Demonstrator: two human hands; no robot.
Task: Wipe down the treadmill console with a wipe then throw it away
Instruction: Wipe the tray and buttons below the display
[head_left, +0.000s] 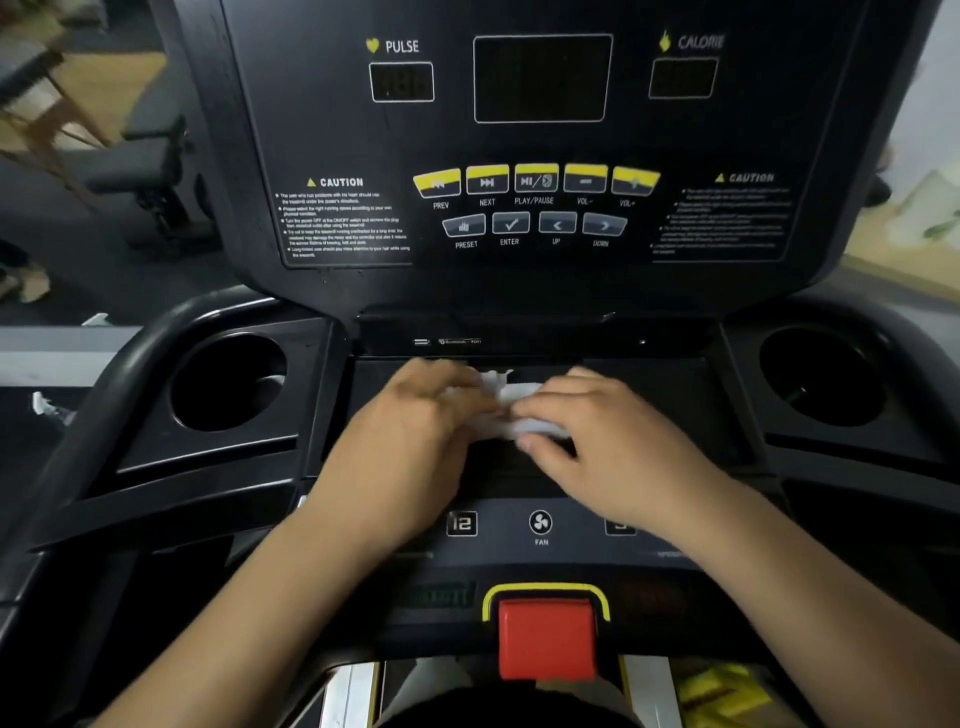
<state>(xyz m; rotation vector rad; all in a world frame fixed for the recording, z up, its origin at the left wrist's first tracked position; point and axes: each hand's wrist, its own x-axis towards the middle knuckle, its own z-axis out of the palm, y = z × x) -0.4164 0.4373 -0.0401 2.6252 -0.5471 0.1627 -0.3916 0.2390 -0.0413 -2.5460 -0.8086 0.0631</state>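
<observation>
At the centre of the view, a black treadmill console (311, 130) fills the picture, and a crumpled white wipe (511, 397) lies on its flat shelf (675, 400), just below the upright panel. Both hands meet on the wipe. The left hand (415, 441) comes in from 7 o'clock, its fingers bent down onto the left end of the wipe and gripping it. The right hand (613, 441) comes in from 5 o'clock, with its fingers laid over the right end and the thumb tucked beneath, so the wipe is pinched between them. Motion blur softens both hands and the wipe, and the fingertips cannot be made out singly.

At 9 o'clock from the wipe sits a round cup holder (228, 382), and a second cup holder (821, 374) sits at 3 o'clock, both well apart from the hands. At 12 o'clock, on the upright panel, a row of yellow buttons (535, 179) runs beneath a dark screen (543, 78). At 6 o'clock, between the forearms, is a fan button (540, 522), and below it a red stop button (545, 639) in a yellow surround.
</observation>
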